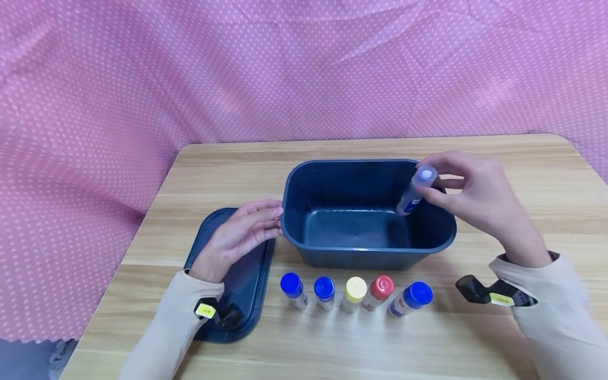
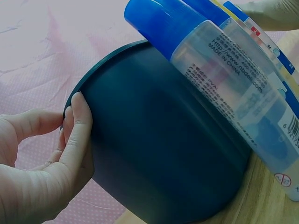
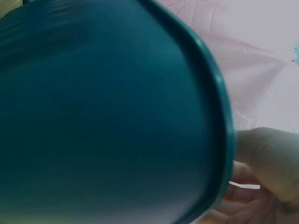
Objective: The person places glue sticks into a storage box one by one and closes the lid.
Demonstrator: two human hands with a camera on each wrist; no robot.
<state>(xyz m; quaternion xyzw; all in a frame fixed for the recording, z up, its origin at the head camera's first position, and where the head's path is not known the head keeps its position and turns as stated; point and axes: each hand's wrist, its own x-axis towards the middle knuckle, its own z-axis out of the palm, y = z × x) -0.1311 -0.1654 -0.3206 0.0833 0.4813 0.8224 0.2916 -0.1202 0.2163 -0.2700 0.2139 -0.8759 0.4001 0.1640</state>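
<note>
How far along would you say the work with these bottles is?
Apparently done: the dark-blue rectangular plastic lid lies off, beside the open dark-blue plastic bin. In hand: the right grip holds a translucent cylindrical bottle, apparently partly inside the bin; the left grip holds its rim. Probably remaining, if packing: three blue-capped, one yellow-capped and one red-capped clear plastic bottles standing in front.

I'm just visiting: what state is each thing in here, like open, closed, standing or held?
Bin: open, upright.
Lid: off, lying flat beside the bin.
Translucent bottle: held, tilted.
Leftmost blue-capped bottle: capped, standing.
Second blue-capped bottle: capped, standing.
Yellow-capped bottle: capped, standing.
Red-capped bottle: capped, standing.
Rightmost blue-capped bottle: capped, standing.
Left hand: pinching the bin's rim.
Right hand: gripping the translucent bottle.
</note>
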